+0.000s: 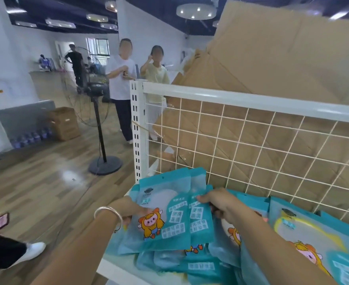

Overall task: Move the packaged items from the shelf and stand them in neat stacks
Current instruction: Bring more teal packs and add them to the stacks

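White wire-backed shelf [251, 99] is carrying loose packets [202, 264]; left hand [128, 208] and right hand [221, 202] are gripping two upright packets [165, 212].

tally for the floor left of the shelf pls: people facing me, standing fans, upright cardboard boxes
people facing the camera: 2
standing fan: 1
upright cardboard box: 1
total: 4
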The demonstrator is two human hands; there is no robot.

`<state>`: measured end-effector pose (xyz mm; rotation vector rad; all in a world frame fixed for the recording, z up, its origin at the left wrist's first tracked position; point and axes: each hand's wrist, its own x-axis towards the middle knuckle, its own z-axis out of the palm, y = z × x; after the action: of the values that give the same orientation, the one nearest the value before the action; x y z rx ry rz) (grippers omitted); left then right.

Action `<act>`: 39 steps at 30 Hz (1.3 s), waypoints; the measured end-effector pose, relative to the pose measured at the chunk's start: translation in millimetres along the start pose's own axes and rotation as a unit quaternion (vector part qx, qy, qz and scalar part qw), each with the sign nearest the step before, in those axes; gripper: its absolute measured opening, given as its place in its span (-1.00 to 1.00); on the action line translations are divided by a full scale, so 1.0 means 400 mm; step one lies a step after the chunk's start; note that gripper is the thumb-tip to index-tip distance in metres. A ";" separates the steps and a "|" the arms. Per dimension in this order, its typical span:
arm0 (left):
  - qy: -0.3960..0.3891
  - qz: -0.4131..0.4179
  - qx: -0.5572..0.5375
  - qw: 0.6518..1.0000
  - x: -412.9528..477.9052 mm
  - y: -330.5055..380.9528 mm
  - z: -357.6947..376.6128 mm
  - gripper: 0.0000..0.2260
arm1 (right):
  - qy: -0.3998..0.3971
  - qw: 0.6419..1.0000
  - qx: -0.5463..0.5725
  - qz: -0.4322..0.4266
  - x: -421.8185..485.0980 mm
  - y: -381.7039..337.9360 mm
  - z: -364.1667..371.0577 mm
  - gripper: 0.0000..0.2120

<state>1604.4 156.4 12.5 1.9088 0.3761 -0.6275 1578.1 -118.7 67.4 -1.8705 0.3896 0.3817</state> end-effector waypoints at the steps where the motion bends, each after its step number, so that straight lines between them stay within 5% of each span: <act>1: -0.007 -0.006 -0.019 1.000 0.004 -0.007 -0.005 -0.44 | 0.006 1.000 0.011 -0.003 -0.008 0.001 -0.003 -0.87; 4: -0.029 -0.029 -0.060 0.997 -0.002 -0.018 -0.006 -0.35 | 0.024 0.999 0.048 -0.003 -0.029 0.007 -0.016 -0.87; 10: -0.074 0.047 -0.179 0.980 -0.076 0.030 0.031 -0.81 | 0.084 0.994 0.053 -0.049 -0.060 0.025 -0.072 -0.77; 18: -0.072 0.198 -0.125 0.970 -0.102 0.154 0.140 -0.77 | 0.218 0.949 0.198 -0.109 -0.184 0.071 -0.247 -0.88; 29: -0.117 0.299 -0.146 0.936 -0.262 0.277 0.559 -0.95 | 0.390 0.887 0.222 -0.110 -0.493 0.332 -0.566 -0.84; 39: -0.207 0.365 -0.122 0.899 -0.535 0.316 1.093 -0.89 | 0.518 0.817 0.219 -0.128 -0.895 0.657 -0.894 -0.78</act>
<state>1385.7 -289.2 92.3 1.4645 -0.5045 -0.4262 1167.1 -510.5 118.8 -1.4824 0.8462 -0.9093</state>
